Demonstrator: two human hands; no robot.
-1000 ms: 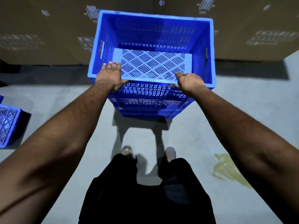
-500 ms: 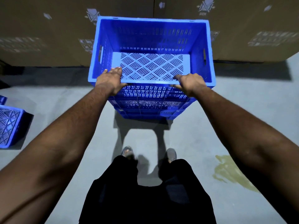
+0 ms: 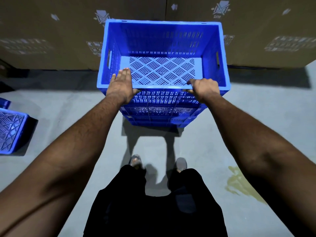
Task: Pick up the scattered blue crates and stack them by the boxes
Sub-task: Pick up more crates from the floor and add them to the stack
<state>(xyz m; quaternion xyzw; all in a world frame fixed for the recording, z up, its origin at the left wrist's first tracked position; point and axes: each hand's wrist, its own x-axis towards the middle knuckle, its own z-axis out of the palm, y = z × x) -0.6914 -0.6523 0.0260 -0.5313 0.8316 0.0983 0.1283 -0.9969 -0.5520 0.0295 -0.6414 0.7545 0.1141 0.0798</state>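
Both hands on top blue crate [image 3: 162, 53] rim, right grip seemingly curled

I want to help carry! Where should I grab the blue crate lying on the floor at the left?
That blue crate seems to lie bottom-up, its ribbed underside facing you, so no open rim shows on top. Probably best to come from above with both hands, one on each of two opposite sides, and hook your fingers under the lower edges. Only part of it shows, so handle slots can't be confirmed.
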